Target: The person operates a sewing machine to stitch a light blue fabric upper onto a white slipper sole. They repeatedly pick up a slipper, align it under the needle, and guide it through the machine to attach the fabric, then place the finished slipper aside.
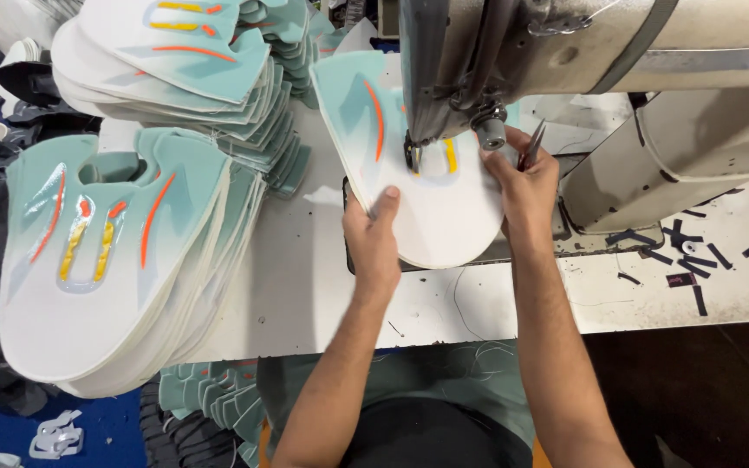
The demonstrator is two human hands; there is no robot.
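A white and mint shoe upper piece [431, 208] with orange and yellow stripes lies flat under the sewing machine's needle foot [412, 156]. My left hand [373, 234] presses its near left edge with fingers and thumb. My right hand [522, 178] rests on the piece's right side beside the needle and holds small metal snips [534, 144] between its fingers.
The cream sewing machine [652, 95] fills the top right. A tall stack of similar uppers [106, 260] sits at the left, another stack [192, 61] behind it. The white table [444, 308] bears dark tape scraps [695, 260] at right. More pieces [218, 399] lie below the table.
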